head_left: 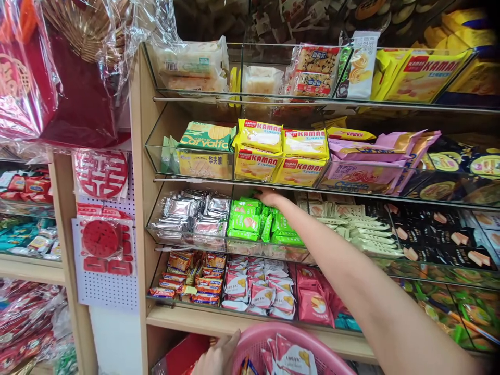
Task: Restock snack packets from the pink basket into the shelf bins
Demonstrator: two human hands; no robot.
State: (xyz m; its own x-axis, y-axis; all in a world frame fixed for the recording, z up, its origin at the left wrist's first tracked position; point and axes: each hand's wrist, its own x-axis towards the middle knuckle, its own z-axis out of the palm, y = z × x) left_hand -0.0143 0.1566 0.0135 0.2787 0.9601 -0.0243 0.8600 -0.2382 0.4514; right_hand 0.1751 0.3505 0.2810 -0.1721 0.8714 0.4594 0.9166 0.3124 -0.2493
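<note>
My left hand [217, 356] is closed on the rim of a pink plastic basket [269, 330] at the bottom of the view. Inside the basket are white and red snack packets [294, 358] and an orange-and-blue one [248, 366]. My right hand [267, 197] reaches into a clear shelf bin, at the back of the bright green snack packets [245, 219]. Its fingers are mostly hidden there, so whether they grip a packet cannot be seen. Left of the green packets lie silver-wrapped packets [179, 208]; pale packets [359, 226] lie right of my forearm.
Yellow wafer packets [261, 136] fill the shelf above, beside a green-and-yellow box-shaped pack [206, 151]. Orange packets [195, 276] sit on the shelf below. A wooden upright [139, 208] borders the bins. Red decorations [102, 238] hang on a pegboard at left.
</note>
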